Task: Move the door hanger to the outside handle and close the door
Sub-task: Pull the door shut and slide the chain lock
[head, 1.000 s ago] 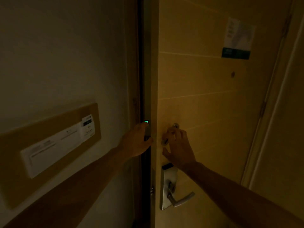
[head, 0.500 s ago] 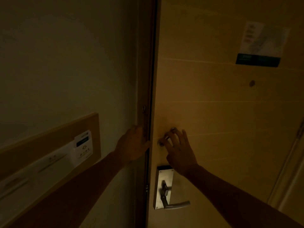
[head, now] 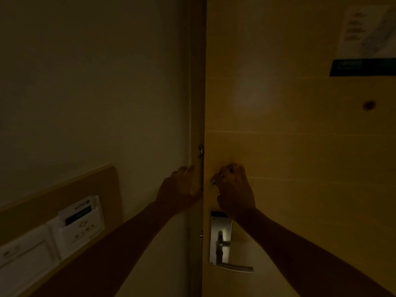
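The wooden door (head: 300, 146) stands flush with its frame (head: 197, 82), and no gap shows between them. My left hand (head: 182, 187) rests flat on the frame beside the door edge, fingers spread, holding nothing. My right hand (head: 235, 194) is curled on a small metal latch (head: 214, 181) on the door, above the silver lock plate (head: 220, 239) and its lever handle (head: 235, 268). No door hanger is in view; nothing hangs on this inside handle.
The room is dim. A wooden wall panel (head: 92, 185) at the lower left carries a white card holder (head: 81, 219) and switch plates. A paper notice (head: 364, 39) and a peephole (head: 369, 105) are on the door's upper right.
The door has swung fully shut and the dark gap with the green light is gone. My left hand moved off the door edge onto the frame. My right hand stayed on the latch.
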`<state>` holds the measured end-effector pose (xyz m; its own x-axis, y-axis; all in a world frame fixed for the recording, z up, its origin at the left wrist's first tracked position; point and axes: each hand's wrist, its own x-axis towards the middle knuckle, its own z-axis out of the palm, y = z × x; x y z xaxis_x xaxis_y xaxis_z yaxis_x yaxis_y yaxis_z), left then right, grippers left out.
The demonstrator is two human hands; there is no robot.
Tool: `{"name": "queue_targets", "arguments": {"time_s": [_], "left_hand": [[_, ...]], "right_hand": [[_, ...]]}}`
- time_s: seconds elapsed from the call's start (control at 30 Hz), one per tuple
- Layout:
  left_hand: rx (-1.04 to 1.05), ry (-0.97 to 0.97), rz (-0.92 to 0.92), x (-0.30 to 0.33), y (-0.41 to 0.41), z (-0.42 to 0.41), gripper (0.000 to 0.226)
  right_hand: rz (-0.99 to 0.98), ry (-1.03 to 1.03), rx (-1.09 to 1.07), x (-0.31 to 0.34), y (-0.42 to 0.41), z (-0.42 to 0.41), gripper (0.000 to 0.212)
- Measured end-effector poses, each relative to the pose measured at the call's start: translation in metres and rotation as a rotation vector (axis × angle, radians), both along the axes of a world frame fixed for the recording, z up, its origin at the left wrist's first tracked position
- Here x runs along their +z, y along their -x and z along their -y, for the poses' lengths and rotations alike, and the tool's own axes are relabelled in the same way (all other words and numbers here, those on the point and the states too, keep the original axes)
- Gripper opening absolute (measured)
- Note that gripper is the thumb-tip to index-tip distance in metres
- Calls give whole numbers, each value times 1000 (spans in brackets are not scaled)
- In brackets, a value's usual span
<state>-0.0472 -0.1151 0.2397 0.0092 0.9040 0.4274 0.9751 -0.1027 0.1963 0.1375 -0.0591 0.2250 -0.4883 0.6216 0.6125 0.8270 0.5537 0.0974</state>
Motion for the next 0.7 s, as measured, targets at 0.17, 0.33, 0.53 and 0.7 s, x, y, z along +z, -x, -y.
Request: {"name": "queue_targets", "arguments": {"time_s": [0.17, 0.33, 0.53, 0.7], "left_hand": [[63, 22, -39, -4, -5, -25, 85], [104, 50, -67, -9, -3, -37, 85], [136, 24, -72, -6, 4, -49, 84], [154, 26, -82, -10, 5, -52, 83]], "right_hand": [[0, -38, 33, 3, -2, -33, 32], [-3, 2, 6, 6, 0, -62, 35], [124, 32, -94, 5, 7, -89, 47], [215, 43, -149, 6, 9, -102, 56]]}}
